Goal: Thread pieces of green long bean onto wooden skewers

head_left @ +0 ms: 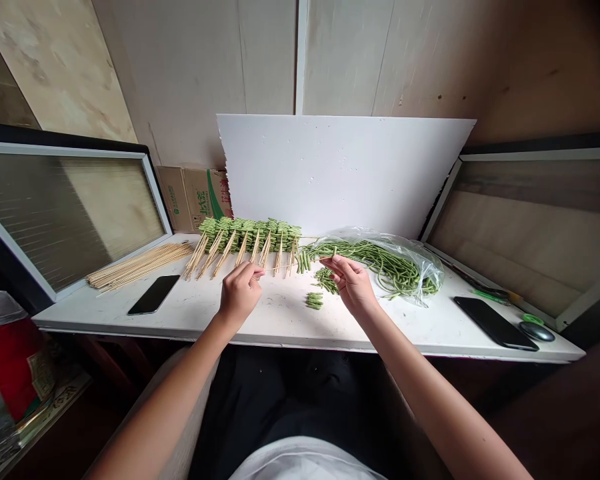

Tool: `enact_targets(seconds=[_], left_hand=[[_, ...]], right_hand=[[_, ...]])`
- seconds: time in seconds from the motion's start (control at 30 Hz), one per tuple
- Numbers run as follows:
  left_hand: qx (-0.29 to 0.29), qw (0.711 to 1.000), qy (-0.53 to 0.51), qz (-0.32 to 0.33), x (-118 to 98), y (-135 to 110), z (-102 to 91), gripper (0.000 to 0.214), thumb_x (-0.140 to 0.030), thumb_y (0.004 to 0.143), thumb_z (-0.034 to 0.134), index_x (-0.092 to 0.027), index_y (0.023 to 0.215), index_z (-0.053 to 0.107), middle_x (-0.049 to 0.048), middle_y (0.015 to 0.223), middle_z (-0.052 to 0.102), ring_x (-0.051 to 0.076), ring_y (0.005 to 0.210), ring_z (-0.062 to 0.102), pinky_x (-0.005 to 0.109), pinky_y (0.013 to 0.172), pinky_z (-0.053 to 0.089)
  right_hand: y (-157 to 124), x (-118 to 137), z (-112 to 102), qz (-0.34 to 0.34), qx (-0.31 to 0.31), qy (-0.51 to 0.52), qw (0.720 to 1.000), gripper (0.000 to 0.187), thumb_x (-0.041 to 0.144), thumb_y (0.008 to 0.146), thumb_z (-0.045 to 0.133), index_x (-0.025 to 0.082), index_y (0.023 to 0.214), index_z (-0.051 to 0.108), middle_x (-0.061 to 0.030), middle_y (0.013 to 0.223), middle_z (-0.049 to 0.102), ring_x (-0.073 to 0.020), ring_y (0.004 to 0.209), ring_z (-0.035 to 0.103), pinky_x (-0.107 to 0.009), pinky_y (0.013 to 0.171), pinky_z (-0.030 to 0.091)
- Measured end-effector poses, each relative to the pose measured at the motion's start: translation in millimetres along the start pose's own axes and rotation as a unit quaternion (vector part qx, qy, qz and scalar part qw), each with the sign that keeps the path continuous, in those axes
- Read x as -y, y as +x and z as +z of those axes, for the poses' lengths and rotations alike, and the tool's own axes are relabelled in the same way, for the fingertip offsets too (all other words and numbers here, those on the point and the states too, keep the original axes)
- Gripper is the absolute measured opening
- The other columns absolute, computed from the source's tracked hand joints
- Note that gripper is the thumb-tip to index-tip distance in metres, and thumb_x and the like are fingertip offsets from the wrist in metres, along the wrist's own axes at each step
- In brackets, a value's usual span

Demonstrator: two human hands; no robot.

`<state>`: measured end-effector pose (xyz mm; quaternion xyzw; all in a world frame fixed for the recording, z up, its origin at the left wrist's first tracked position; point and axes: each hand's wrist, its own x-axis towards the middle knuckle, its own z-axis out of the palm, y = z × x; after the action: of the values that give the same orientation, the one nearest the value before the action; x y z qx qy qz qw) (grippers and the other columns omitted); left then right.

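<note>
Left hand [240,293]: fingers pinch a bamboo skewer [293,267] level, a steady grip near its end. Right hand [351,285]: fingers nearly closed, hold unclear, by long green beans [380,267] at two o'clock. Skewered bean rows [250,235] at twelve.

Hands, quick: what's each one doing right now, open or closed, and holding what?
Left hand: closed, pinching a thin bamboo skewer.
Right hand: fingers pinched together above the long green beans; cannot tell if it holds anything.
</note>
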<state>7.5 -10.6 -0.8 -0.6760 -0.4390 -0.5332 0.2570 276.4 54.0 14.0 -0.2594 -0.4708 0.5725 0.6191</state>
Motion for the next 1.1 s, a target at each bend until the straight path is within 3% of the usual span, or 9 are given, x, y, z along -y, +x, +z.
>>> enact_targets(seconds=[0.53,0.83,1.0,1.1], left_hand=[[-0.017,0.999,0.024,0.038,5,-4,1.0,0.038,0.012,0.075,0.044,-0.019,0.084,0.065,0.0022,0.080,0.072,0.019,0.077,0.071,0.027,0.066,0.053],[-0.024,0.997,0.013,0.073,-3,-7,5.2,0.040,0.012,0.076,0.045,-0.019,0.089,0.065,0.0028,0.083,0.073,0.019,0.079,0.071,0.028,0.069,0.056],[-0.025,0.998,0.009,0.050,0,-4,3.6,0.036,0.010,0.080,0.047,-0.020,0.087,0.066,0.0027,0.083,0.073,0.019,0.078,0.072,0.028,0.069,0.055],[-0.024,0.999,0.005,0.028,3,-3,3.1,0.035,0.009,0.082,0.047,-0.020,0.087,0.066,0.0025,0.082,0.073,0.019,0.079,0.072,0.027,0.069,0.055]], right_hand=[[-7,-12,7,0.009,-0.011,0.012,1.000,0.026,0.044,0.076,0.090,0.023,0.089,0.081,-0.0095,0.107,0.082,-0.0297,0.118,0.072,-0.032,0.080,0.056],[-14,-30,18,0.018,-0.014,-0.004,1.000,0.030,0.043,0.066,0.096,0.021,0.078,0.081,-0.0079,0.098,0.078,-0.0237,0.094,0.073,-0.030,0.070,0.061],[-11,-25,14,0.031,0.024,-0.017,0.999,0.033,0.048,0.070,0.093,0.022,0.087,0.083,-0.0099,0.106,0.079,-0.0281,0.108,0.074,-0.031,0.073,0.062],[-2,-16,2,0.000,0.079,-0.083,0.993,0.035,0.054,0.082,0.083,0.024,0.102,0.082,-0.0109,0.116,0.078,-0.0301,0.115,0.072,-0.033,0.075,0.062]])
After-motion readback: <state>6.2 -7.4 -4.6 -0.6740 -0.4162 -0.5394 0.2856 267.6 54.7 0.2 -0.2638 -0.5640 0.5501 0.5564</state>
